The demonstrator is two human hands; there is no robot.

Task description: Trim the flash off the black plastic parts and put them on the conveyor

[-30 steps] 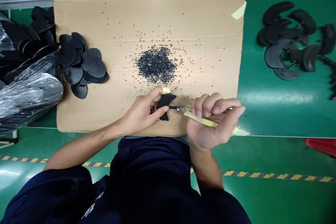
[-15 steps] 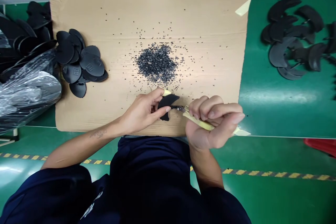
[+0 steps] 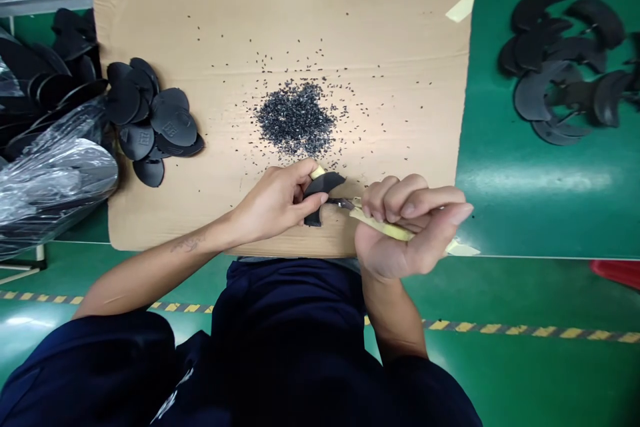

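My left hand [image 3: 277, 203] is closed around a black curved plastic part [image 3: 325, 183], thumb on top. Something pale yellow covers the tip of its index finger. In my right hand [image 3: 405, 223] are cutting pliers [image 3: 383, 227] with yellow handles, fingers wrapped round them. The dark jaws of the pliers meet the curved part beside my left thumb; whether they are closed on it I cannot make out. Just beyond my hands lies a heap of tiny black plastic bits [image 3: 296, 119].
Cardboard [image 3: 400, 33] covers the green table [image 3: 525, 213]. Flat black oval pieces [image 3: 173, 123] are piled on its left, beside a clear plastic bag [image 3: 75, 173] with more black pieces. Several curved black parts [image 3: 537, 90] lie at the right. Tape [image 3: 463, 5] marks the cardboard's edge.
The curved part has turned slightly in my left hand, and the left thumb has moved a little up and right. The pliers stay at the part. The whole view has shifted slightly.
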